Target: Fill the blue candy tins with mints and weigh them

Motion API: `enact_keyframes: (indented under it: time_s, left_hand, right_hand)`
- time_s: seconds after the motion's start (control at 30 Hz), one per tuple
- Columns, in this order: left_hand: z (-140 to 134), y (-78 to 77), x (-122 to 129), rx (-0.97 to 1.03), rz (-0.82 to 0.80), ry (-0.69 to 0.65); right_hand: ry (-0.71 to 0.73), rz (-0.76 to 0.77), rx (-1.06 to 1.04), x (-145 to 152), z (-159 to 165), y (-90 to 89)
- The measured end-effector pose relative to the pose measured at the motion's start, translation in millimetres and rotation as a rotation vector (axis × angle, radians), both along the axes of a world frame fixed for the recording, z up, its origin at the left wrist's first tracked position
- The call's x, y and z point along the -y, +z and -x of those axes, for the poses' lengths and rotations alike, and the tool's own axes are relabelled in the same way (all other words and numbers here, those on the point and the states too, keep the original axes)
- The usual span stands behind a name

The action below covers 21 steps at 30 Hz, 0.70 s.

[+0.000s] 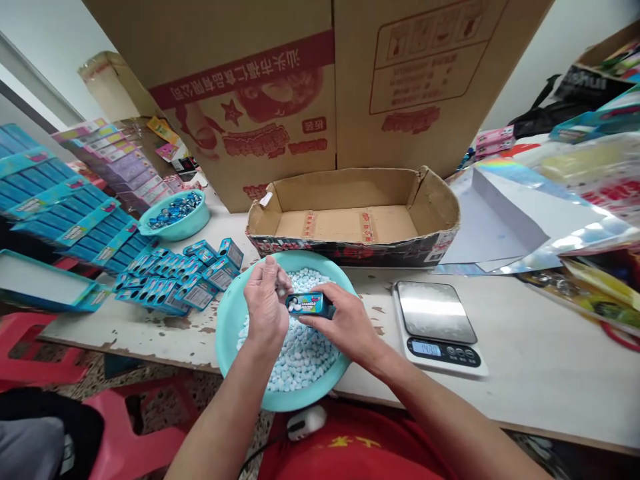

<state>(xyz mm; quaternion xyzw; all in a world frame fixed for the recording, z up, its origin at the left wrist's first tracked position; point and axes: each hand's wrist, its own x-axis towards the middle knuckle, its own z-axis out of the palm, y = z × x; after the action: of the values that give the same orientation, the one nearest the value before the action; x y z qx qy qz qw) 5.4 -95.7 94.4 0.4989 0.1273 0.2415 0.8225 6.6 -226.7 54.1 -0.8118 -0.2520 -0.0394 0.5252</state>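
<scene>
Head view: over a round turquoise plastic bowl (227, 333) heaped with small pale pellets (300, 353), the right hand (345, 323) pinches a little glossy box (309, 305), while the left hand (265, 300) closes its fingers at the box's end. Beyond sit a flat steel-topped scale (437, 323) and a shallow cardboard tray (353, 210).

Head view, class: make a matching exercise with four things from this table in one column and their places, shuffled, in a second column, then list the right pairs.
Things:
1. small tin
2. scale
3. small bowl
4. cardboard tray

Places:
A. far left of the table, beside the stacked blue boxes
B. right of the big bowl of white pellets
C. behind the big bowl
D. between the left hand and right hand, above the pellets

Pairs: 1-D, 2-B, 3-A, 4-C
</scene>
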Motion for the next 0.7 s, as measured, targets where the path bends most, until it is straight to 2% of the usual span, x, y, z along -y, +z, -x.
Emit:
enact_keyframes:
  time_s: [0.2,0.27,0.3,0.37,0.43,0.5,0.6,0.7]
  left_hand:
    - [2.5,6.3,-5.2,-0.032,0.052,-0.08]
    - [5.6,4.5,-13.0,-0.059,-0.031,-0.061]
    - [8.4,1.7,-18.8,-0.105,-0.142,-0.062]
    - [17.2,-8.7,-33.5,-0.249,-0.511,-0.117]
    - [29.4,-24.3,-50.5,-0.394,-0.953,-0.216]
    - [41.9,-42.4,-66.8,-0.497,-1.239,-0.301]
    - [53.6,-66.3,-83.3,-0.633,-1.366,-0.398]
    - [53.1,-80.1,-87.4,-0.654,-1.441,-0.382]
  right_hand:
    - [0.012,-0.038,-0.054,1.3,-0.6,-3.5]
    - [0.002,-0.08,-0.092,8.8,0.2,-2.5]
    - [-0.005,-0.107,-0.121,15.2,0.7,-1.2]
    - [-0.034,-0.181,-0.184,33.3,1.6,2.6]
    - [-0.078,-0.267,-0.236,57.2,1.4,6.8]
    - [-0.147,-0.33,-0.252,84.1,-0.8,10.0]
    - [-0.314,-0.304,-0.2,124.3,-8.1,8.1]
    - [-0.45,-0.212,-0.15,159.1,-16.8,-5.5]
